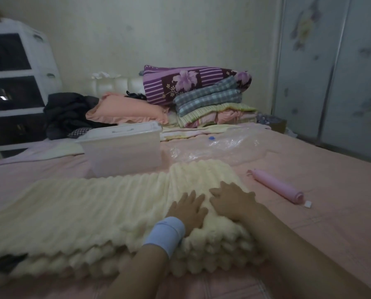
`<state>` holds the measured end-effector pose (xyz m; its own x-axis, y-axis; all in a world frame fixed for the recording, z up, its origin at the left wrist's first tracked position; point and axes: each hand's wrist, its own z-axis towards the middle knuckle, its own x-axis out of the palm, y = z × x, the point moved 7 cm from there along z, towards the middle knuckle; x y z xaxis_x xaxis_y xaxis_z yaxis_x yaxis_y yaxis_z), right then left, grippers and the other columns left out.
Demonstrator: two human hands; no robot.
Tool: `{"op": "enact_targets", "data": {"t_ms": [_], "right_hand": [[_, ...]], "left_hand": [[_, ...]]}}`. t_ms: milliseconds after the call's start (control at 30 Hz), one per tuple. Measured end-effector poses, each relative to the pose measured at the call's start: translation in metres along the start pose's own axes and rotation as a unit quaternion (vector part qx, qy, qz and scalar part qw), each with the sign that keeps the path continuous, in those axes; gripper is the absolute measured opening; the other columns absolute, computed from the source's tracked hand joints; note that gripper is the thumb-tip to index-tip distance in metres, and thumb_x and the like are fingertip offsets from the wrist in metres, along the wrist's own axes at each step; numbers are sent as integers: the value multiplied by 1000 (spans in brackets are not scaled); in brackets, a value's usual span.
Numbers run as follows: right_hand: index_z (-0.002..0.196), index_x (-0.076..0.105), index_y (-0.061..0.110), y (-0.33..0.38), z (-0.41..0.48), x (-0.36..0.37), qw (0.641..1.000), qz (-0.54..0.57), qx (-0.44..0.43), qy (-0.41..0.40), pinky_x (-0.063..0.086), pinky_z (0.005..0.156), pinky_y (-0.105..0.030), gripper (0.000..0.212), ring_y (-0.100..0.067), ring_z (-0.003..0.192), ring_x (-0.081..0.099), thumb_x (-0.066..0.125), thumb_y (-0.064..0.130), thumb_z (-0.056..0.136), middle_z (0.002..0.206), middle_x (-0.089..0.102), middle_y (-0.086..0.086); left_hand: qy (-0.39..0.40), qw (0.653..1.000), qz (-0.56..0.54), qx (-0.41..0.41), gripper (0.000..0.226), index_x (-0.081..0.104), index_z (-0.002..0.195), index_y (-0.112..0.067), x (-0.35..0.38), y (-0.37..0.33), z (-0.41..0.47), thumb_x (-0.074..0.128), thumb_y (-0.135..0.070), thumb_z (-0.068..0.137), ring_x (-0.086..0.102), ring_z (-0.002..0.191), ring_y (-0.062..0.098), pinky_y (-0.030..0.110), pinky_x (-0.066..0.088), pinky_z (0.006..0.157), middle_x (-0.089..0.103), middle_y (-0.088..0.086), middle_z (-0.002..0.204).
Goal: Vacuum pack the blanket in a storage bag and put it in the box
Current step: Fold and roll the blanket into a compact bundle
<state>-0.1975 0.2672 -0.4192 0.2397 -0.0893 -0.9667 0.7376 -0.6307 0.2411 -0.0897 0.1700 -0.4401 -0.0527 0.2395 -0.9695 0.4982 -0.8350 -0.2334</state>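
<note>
Beneath left hand point(189, 210) and right hand point(234, 202), blanket point(89, 208) runs off-frame.

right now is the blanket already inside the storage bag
No, the cream blanket lies on the bed under the left hand and right hand, while the clear storage bag lies behind it.

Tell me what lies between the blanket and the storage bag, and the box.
Nothing visible lies between the blanket and the clear storage bag just beyond its folded end. The box stands right behind the blanket, but its lid is on and blocks the way in. The left hand and right hand lie flat on it.
</note>
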Motion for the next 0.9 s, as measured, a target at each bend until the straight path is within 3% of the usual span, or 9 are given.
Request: {"op": "enact_targets", "data": {"t_ms": [100,200,300,400,500,600,700,800,900], "right_hand": [[155,5,51,2,-26,18,999,-36,10,-5,6,113,-71,57,-20,154,-11,16,61,100,167,-13,13],[156,2,50,1,-33,22,1000,-28,1,-13,5,115,-69,58,-20,154,-13,17,61,101,167,-15,11],[157,13,46,-8,-38,15,998,49,-26,-18,5,120,-60,61,-18,155,-9,31,60,100,168,-8,9],[156,28,33,-35,-38,-5,983,170,13,-73,19,122,-46,68,-24,153,16,44,56,94,166,18,-3],[152,33,24,-70,-53,-7,975,170,124,-75,37,109,-41,75,-34,138,41,44,61,88,154,40,-10],[147,44,9,-79,-59,-3,947,283,150,-22,41,86,-28,73,-29,119,55,55,55,91,143,52,-12],[130,61,7,-79,-63,-15,909,383,159,-34,47,66,-25,54,-21,92,59,61,41,88,112,63,-5],[105,65,14,-71,-76,-20,866,468,174,4,48,74,-28,35,-24,82,59,61,42,83,94,64,-6],[88,71,24,-54,-80,-31,829,538,151,23,40,92,-45,40,-27,85,57,65,59,70,86,66,-3]], "left_hand": [[-8,999,44,14,59,2,154,-34,10,-1,-18,23,-51,102,-8,150,18,44,4,120,-10,-5,163],[-1,999,51,-7,60,1,155,-31,9,-4,-27,24,-50,102,-7,150,18,45,5,121,-9,-3,163],[-18,999,27,-15,59,9,155,-25,-6,-14,-35,32,-40,103,11,149,24,43,16,119,6,4,163],[-85,995,-46,8,55,22,153,-29,-39,-30,-42,38,-41,101,21,146,23,40,21,118,20,2,161],[-45,998,-49,20,60,19,153,-34,-30,-42,-47,34,-55,99,16,148,22,44,15,119,15,-1,162],[22,999,6,-38,68,0,154,-36,4,-26,-50,26,-62,97,-3,150,24,49,4,120,-7,0,163],[39,998,-1,-44,67,1,154,-34,4,-22,-50,28,-59,98,-2,150,28,48,7,120,-6,4,163],[37,998,14,-42,67,16,154,-27,-17,-23,-58,37,-56,98,16,147,28,44,17,119,10,9,162],[-52,998,-27,-31,68,28,151,-29,-56,-13,-73,59,-45,92,23,146,25,39,23,118,18,5,161]]}}
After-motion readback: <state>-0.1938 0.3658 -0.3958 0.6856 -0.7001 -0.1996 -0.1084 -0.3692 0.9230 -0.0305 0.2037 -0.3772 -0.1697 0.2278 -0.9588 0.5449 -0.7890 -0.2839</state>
